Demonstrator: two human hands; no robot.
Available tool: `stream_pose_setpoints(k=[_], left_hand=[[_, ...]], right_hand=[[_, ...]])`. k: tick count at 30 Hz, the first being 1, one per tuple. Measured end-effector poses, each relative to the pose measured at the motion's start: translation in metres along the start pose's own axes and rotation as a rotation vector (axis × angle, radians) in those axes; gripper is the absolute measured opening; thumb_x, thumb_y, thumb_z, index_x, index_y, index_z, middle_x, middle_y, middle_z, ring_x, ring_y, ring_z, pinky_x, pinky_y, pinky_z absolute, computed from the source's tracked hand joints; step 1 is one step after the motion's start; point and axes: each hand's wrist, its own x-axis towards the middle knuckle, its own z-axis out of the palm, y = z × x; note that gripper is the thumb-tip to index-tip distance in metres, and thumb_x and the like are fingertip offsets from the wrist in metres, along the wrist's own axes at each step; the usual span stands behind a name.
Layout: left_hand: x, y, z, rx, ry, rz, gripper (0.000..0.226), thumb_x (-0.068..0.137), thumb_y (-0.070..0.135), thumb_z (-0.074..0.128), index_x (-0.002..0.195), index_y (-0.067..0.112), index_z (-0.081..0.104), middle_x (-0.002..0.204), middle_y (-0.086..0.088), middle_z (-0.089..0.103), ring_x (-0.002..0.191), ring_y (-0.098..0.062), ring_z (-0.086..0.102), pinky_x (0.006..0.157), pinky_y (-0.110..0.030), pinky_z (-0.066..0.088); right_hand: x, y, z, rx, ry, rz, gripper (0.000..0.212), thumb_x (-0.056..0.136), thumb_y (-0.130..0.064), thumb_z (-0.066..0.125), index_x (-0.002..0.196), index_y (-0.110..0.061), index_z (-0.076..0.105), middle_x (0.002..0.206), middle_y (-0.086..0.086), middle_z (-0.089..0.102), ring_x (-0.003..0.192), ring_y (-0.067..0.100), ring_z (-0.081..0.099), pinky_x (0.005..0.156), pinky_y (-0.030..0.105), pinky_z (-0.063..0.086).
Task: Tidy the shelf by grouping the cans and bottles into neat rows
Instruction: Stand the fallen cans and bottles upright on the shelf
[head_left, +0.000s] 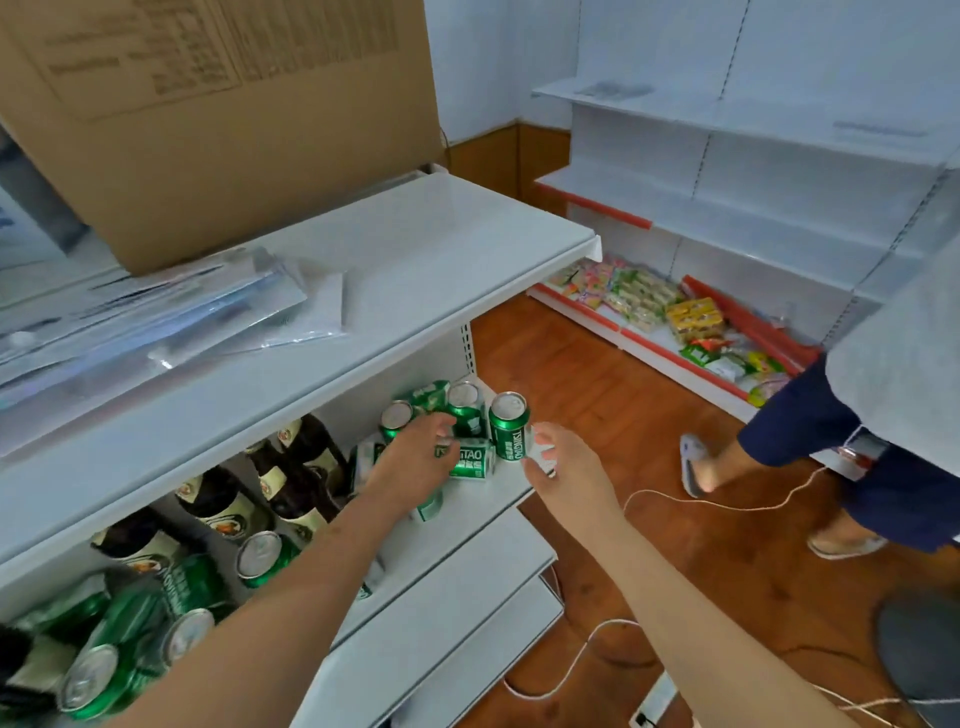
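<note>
Green beer cans crowd the right end of the middle shelf (498, 499). One upright can (510, 427) stands near the shelf's front corner, with my right hand (558, 467) just to its right, fingers apart and holding nothing. Two more upright cans (465, 408) stand behind it. A can lying on its side (474, 461) sits in front of them. My left hand (413, 460) reaches over it with thumb and fingertips at its left end, and the grip is hidden. Brown bottles (291, 483) lie to the left. More green cans (260, 558) lie scattered at the far left.
The top shelf (441, 244) above holds a cardboard box (223, 119) and plastic sleeves (156, 317). Another person's legs (810, 441) stand on the wooden floor to the right. White cords (727, 504) trail across the floor. Snack packets (691, 317) fill a low shelf opposite.
</note>
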Motion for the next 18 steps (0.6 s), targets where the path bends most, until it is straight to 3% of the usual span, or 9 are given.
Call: stream_pose_setpoints(k=[7,12,15,18], left_hand=[[0.046,-0.017,0.034,0.046,-0.070,-0.020,0.049,0.091,0.024,0.064,0.137,0.014,0.051,0.134,-0.007,0.054,0.121,-0.022,0.054,0.102,-0.038,0.044],[0.066,-0.020,0.048,0.019,0.041,-0.094,0.048,0.088,0.018,0.067,0.132,0.013,0.049,0.128,-0.008,0.047,0.110,-0.024,0.053,0.094,-0.037,0.048],[0.075,-0.018,0.050,0.043,0.139,-0.180,0.048,0.086,0.017,0.067,0.128,0.017,0.044,0.128,-0.004,0.041,0.115,-0.023,0.049,0.091,-0.040,0.051],[0.089,-0.022,0.053,0.074,0.154,-0.207,0.069,0.085,0.021,0.070,0.143,0.019,0.032,0.143,-0.007,0.033,0.132,-0.026,0.041,0.104,-0.040,0.045]], right_hand=[[0.076,0.018,0.023,-0.206,-0.046,-0.022,0.064,0.085,-0.031,0.071,0.142,-0.026,0.042,0.136,0.001,0.050,0.123,0.023,0.049,0.101,0.034,0.043],[0.112,0.024,0.036,-0.247,-0.210,0.044,0.092,0.079,-0.037,0.077,0.153,-0.027,0.024,0.150,0.001,0.035,0.131,0.026,0.043,0.101,0.038,0.047],[0.123,0.032,0.043,-0.212,-0.278,0.051,0.088,0.078,-0.036,0.078,0.150,-0.025,0.028,0.145,0.002,0.041,0.127,0.024,0.047,0.099,0.036,0.047],[0.132,0.043,0.047,-0.187,-0.321,0.010,0.081,0.076,-0.032,0.081,0.143,-0.024,0.035,0.134,0.004,0.050,0.120,0.023,0.053,0.094,0.033,0.047]])
